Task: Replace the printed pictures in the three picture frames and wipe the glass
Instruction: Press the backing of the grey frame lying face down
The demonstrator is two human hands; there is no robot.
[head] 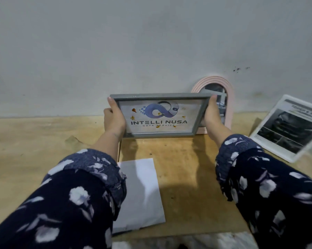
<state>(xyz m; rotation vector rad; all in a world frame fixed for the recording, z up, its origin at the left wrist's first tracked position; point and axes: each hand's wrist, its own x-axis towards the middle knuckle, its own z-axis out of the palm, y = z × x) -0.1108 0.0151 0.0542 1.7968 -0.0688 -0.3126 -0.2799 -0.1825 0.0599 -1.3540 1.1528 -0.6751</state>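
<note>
A grey picture frame [159, 97] is held upright above the wooden table, near the wall. It shows a print with a purple infinity logo and the words INTELLI NUSA, with small orange specks on the glass. My left hand [114, 119] grips its left edge and my right hand [211, 115] grips its right edge. Behind the right hand stands a pink arched frame [229, 97] against the wall. A clear frame with a dark car print [288, 126] leans at the right.
A white sheet of paper [142, 191] lies flat on the wooden table [34, 141] between my forearms. The grey wall [151, 42] rises right behind the table. A pale cloth shows at the table's near edge [196, 241].
</note>
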